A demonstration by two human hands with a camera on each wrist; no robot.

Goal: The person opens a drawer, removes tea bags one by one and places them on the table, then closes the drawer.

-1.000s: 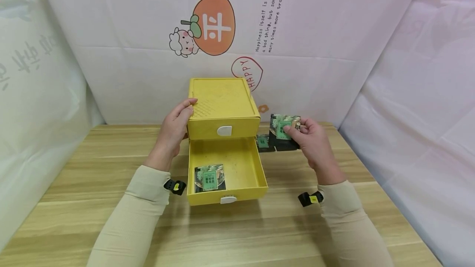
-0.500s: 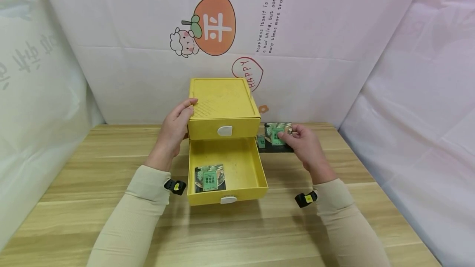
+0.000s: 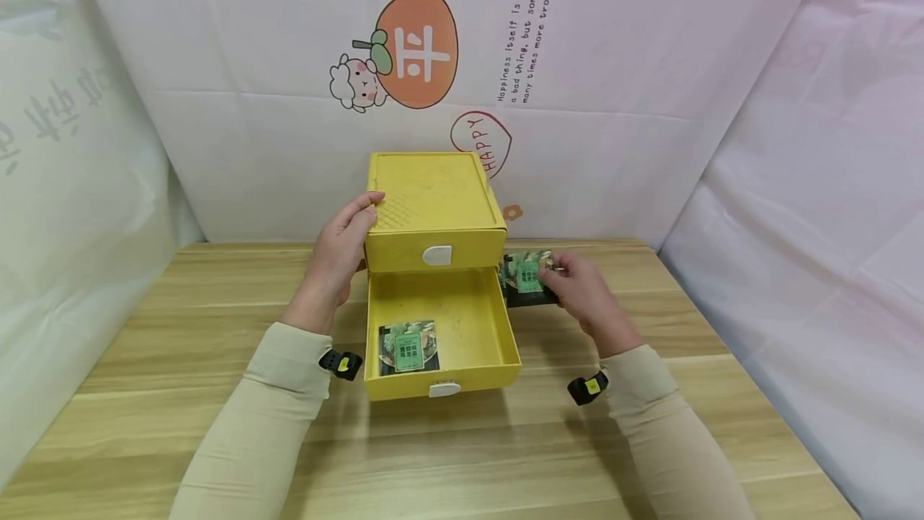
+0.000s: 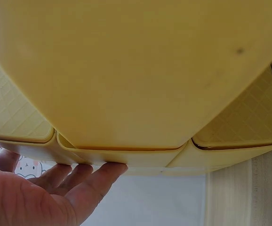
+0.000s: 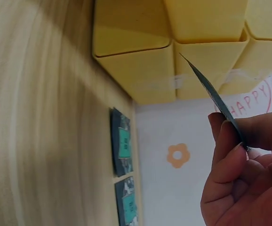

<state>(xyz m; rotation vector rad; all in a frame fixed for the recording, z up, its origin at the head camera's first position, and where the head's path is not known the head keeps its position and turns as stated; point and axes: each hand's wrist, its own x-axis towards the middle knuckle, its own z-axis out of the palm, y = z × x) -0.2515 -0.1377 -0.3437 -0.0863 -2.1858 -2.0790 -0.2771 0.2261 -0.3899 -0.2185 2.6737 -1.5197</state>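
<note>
My left hand (image 3: 334,251) rests at the upper left edge of a yellow drawer unit (image 3: 440,187). In the left wrist view, its fairly straight fingers (image 4: 96,186) touch the unit's side. The lower drawer (image 3: 480,331) is pulled out, with a dark green tea sachet (image 3: 407,347) lying flat at its front left. My right hand (image 3: 588,295) pinches another tea sachet (image 3: 525,278) between thumb and fingers, to the right of the unit. The right wrist view shows this pinched sachet (image 5: 213,94) nearly edge-on, above the table.
Two more sachets, one (image 5: 123,143) beside the other (image 5: 127,202), lie on the wooden table (image 3: 238,392) to the right of the unit. The upper drawer (image 3: 404,249) is closed. A printed cloth (image 3: 599,167) hangs behind, and pale sheets stand at both sides.
My right hand has moved left and down with the pinched sachet, bringing it close to the unit's right side. The left hand and the drawer have stayed in place.
</note>
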